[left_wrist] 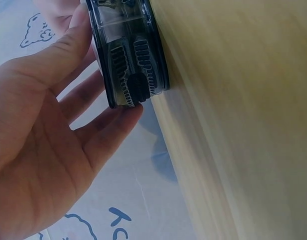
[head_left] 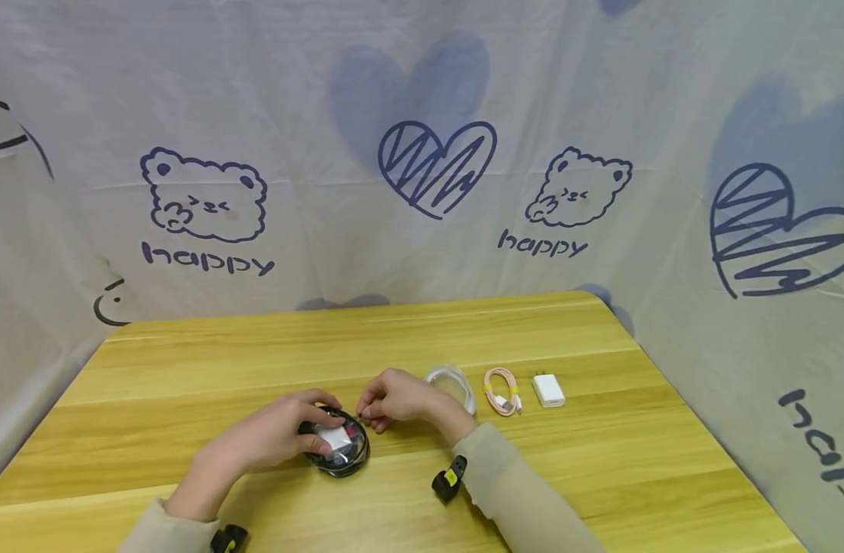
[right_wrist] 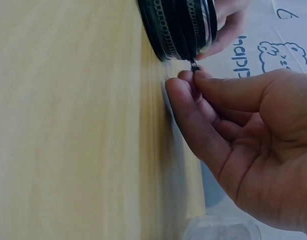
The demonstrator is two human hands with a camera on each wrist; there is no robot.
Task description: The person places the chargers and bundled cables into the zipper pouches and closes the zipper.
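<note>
A round zippered pouch (head_left: 345,455) with black edges and a clear top stands on the wooden table, with something white and a bit of red showing inside. My left hand (head_left: 276,430) grips it from the left, fingers over its far side and thumb on the near top. In the left wrist view, zipper teeth run along the side of the pouch (left_wrist: 131,65). On the pouch's right side, my right hand (head_left: 401,395) pinches the small metal zipper pull (right_wrist: 194,65) between thumb and index finger.
Right of the pouch lies a round clear case with a white rim (head_left: 468,392), partly behind my right hand. Farther right are a coiled pink charging cable (head_left: 491,390) with yellow ties and a white charger plug (head_left: 549,390). A printed cloth (head_left: 311,177) hangs behind the table (head_left: 532,476).
</note>
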